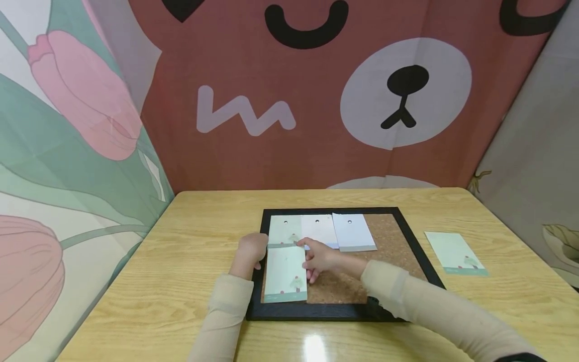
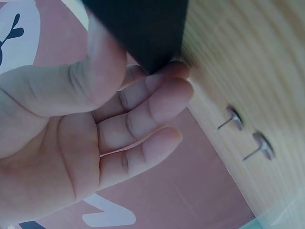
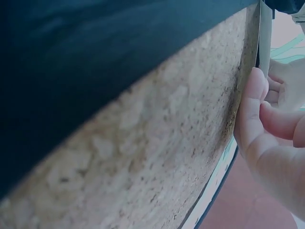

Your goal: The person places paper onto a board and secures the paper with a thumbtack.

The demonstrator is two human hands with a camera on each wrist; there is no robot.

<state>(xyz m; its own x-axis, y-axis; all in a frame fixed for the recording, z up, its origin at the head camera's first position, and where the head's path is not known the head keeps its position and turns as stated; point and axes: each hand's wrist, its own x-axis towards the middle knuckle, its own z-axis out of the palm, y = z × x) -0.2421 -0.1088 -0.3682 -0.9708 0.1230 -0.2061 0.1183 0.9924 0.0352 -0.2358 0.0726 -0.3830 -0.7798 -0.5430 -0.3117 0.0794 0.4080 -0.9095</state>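
**Both hands at the lower sheet [image 1: 284, 274] on a corkboard [image 1: 334, 291]**

The lower sheet, pale with a green band and a small tree print along its near edge, lies at the left of the corkboard, just below the first of three pinned sheets. The right hand [image 1: 322, 257] is at its right edge: one finger reaches over the upper right corner, and the others bend beside the margin. Whether that grip pinches the paper or only touches it, I cannot tell.

The left hand [image 1: 252, 249] is at the left side of the black frame [image 1: 307, 312], near the sheet's upper left corner. In the left wrist view its outer fingers curve loosely together, while the dark frame hides part of the forefinger; I cannot tell whether this grip closes on anything. Two thumbtacks [image 2: 262, 144] rest near it on the desk [image 1: 194, 226], side by side but apart, their thin shafts showing.

Along the board's far edge sit a greenish sheet [image 1: 278, 232], a pinkish sheet [image 1: 316, 235] and a bluish sheet [image 1: 355, 235], each with one silver tack near its top. A loose green sheet [image 1: 454, 251] lies on the desk to the right of the board. Behind hangs a reddish-brown cloth [image 1: 253, 161] printed with a bear's face.
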